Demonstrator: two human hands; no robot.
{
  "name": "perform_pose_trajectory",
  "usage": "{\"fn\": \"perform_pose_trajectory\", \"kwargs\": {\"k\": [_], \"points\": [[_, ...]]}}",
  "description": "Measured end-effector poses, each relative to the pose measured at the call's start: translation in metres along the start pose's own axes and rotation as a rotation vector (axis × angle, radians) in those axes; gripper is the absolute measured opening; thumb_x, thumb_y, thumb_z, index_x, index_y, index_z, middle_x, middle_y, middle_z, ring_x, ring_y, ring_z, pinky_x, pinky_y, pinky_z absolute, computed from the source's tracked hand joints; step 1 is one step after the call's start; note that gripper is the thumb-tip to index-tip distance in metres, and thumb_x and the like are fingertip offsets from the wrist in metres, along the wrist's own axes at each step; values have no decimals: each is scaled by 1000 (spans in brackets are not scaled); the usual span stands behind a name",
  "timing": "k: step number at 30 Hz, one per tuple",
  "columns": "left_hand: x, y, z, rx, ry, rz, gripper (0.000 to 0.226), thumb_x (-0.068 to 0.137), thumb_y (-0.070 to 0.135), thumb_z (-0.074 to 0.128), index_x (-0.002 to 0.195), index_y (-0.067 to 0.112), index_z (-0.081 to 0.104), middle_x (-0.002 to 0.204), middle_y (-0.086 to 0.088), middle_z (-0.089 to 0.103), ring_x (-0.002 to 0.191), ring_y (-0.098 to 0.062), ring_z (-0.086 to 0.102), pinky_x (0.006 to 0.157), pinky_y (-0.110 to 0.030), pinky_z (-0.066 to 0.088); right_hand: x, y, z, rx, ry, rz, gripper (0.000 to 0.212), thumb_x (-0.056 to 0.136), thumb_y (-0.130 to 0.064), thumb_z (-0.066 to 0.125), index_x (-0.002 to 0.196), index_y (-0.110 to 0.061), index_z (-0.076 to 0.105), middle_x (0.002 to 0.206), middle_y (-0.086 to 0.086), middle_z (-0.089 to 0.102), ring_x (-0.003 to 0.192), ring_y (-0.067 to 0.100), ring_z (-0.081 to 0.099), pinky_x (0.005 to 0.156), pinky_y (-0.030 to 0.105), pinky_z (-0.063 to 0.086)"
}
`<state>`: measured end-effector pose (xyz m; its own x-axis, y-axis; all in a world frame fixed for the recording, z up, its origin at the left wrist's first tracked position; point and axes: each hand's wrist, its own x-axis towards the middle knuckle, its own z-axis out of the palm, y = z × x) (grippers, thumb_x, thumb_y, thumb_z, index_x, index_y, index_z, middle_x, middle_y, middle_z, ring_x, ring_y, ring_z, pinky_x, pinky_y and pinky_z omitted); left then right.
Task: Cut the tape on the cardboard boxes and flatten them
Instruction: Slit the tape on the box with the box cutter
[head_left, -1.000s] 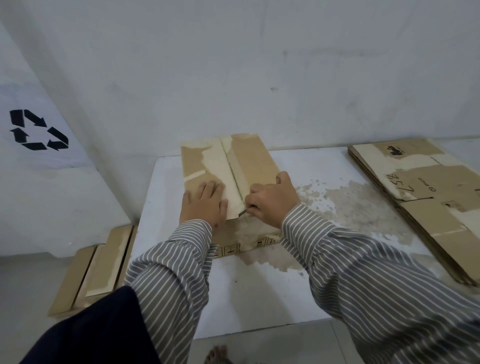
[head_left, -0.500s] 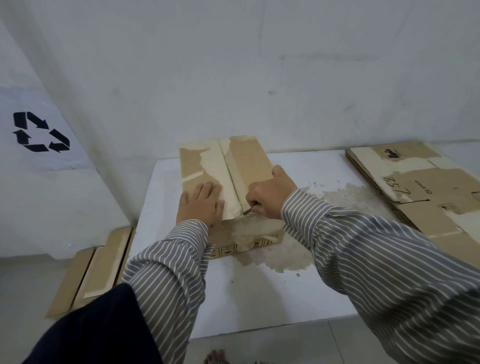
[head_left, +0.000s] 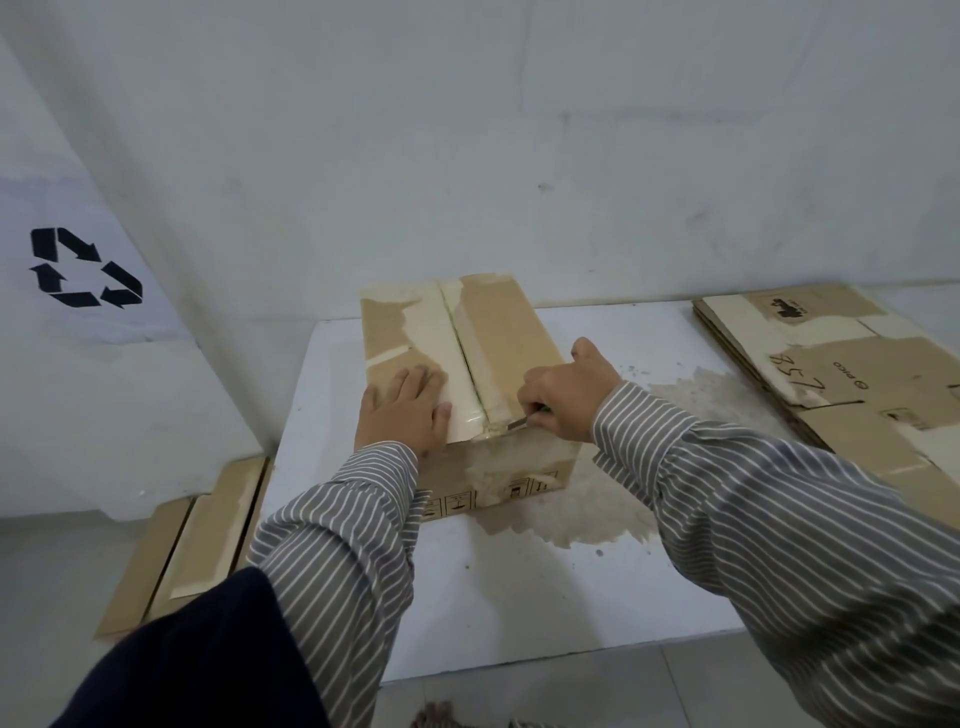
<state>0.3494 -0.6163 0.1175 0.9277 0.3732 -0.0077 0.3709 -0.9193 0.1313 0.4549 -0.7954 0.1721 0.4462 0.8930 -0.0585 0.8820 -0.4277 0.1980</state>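
Note:
A closed cardboard box (head_left: 498, 322) sits on the white table (head_left: 519, 582), its top seam covered by pale tape (head_left: 467, 358). My left hand (head_left: 402, 410) presses flat on the box's near left top. My right hand (head_left: 563, 395) grips a small knife (head_left: 517, 423). The blade tip sits at the near end of the taped seam, at the box's front edge. The knife handle is hidden inside my fist.
Flattened cardboard boxes (head_left: 852, 374) are stacked at the table's right side. More flattened cardboard (head_left: 192, 540) lies on the floor to the left. A white wall stands close behind the table, and a recycling symbol (head_left: 83, 267) marks the left surface.
The camera has moved closer to the box. My right hand has shifted slightly right and nearer, keeping the blade at the seam's near end. My left hand stays pressed on the box.

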Motion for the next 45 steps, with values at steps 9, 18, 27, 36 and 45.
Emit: {"fn": "perform_pose_trajectory", "kwargs": {"k": [9,18,27,36,45], "points": [[2,-2,1,11,16,16,51,101,38,23,151,26,17,159,4,12,146,-16,8,115,-44,12,-14,32,2,-78,-140,93,14,93,-35,52,83,-27,55,88,-13,53,75,9,48,90,33,26],[7,-5,-1,69,-10,66,55,100,40,26,151,22,16,159,1,13,146,-19,9,115,-42,14,0,40,17,843,-3,327,14,94,-25,53,82,-19,55,93,-2,57,92,15,51,84,25,36],[29,-2,-25,23,-152,-1,58,101,46,17,149,15,25,158,-2,17,146,-20,11,117,-47,8,3,4,9,634,-73,497,24,101,-35,37,94,-15,50,97,4,59,84,20,53,72,31,42],[28,42,1,97,-198,-166,96,84,77,13,151,10,-4,158,-19,-6,145,-34,-7,111,-64,2,32,39,7,1039,179,694,21,97,-28,44,84,-13,49,93,4,62,86,23,58,72,33,44],[46,-73,-32,120,-296,238,129,42,99,-9,152,32,-1,160,5,-8,147,-13,-3,118,-40,2,71,52,24,873,167,807,18,99,-23,38,90,-9,45,90,8,50,82,24,46,71,31,35]]}}
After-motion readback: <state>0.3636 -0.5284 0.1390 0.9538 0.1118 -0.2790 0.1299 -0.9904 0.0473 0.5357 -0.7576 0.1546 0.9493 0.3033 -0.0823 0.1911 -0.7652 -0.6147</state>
